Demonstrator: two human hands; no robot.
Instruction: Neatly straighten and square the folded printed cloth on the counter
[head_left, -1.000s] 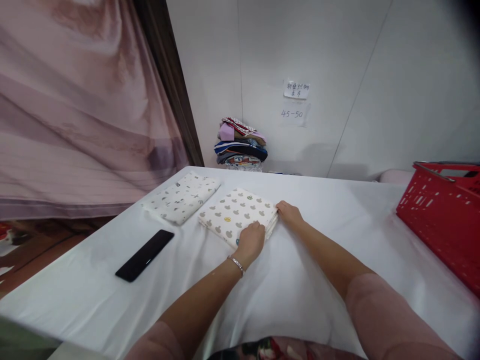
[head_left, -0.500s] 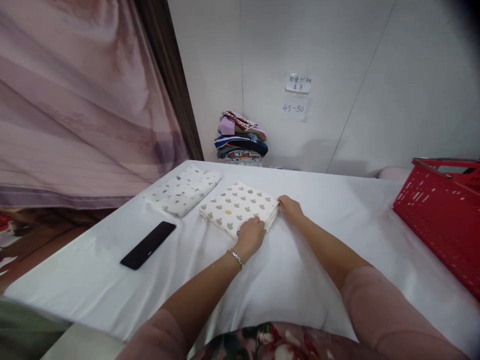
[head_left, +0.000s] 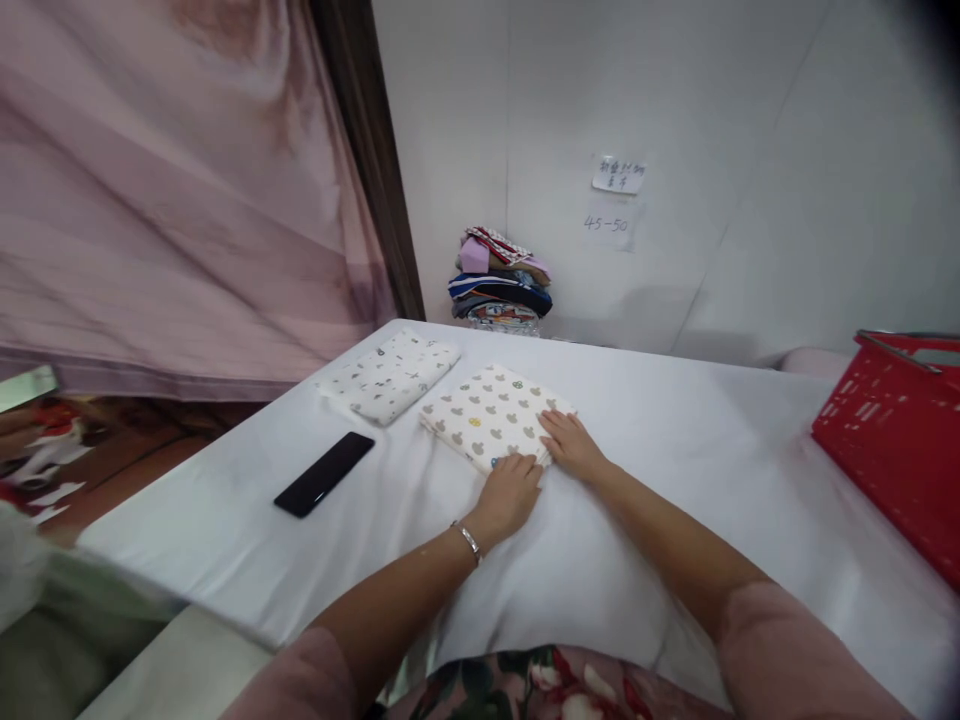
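A folded white cloth with a grey mushroom-like print (head_left: 491,410) lies flat on the white-covered table (head_left: 675,430). My right hand (head_left: 574,447) rests on its right side, fingers stretched out and pressing down. At the near corner of the same cloth is my left hand (head_left: 511,493), its fingers lying over the edge and its thumb side partly hidden. A second folded white cloth with small dark motifs (head_left: 394,375) sits to the left, apart from both hands. Closer to me on that side is a black phone (head_left: 324,475).
On the right stands a red plastic basket (head_left: 892,430) with a handle. A stack of folded fabrics (head_left: 501,285) rises behind the table, against the wall. Pink curtains (head_left: 187,200) hang on the left, and paper notes (head_left: 619,175) are stuck to the wall.
My right hand has let go of the cloth's far right corner and now lies flat on top of it. The whole view has shifted slightly, moving things rightward.
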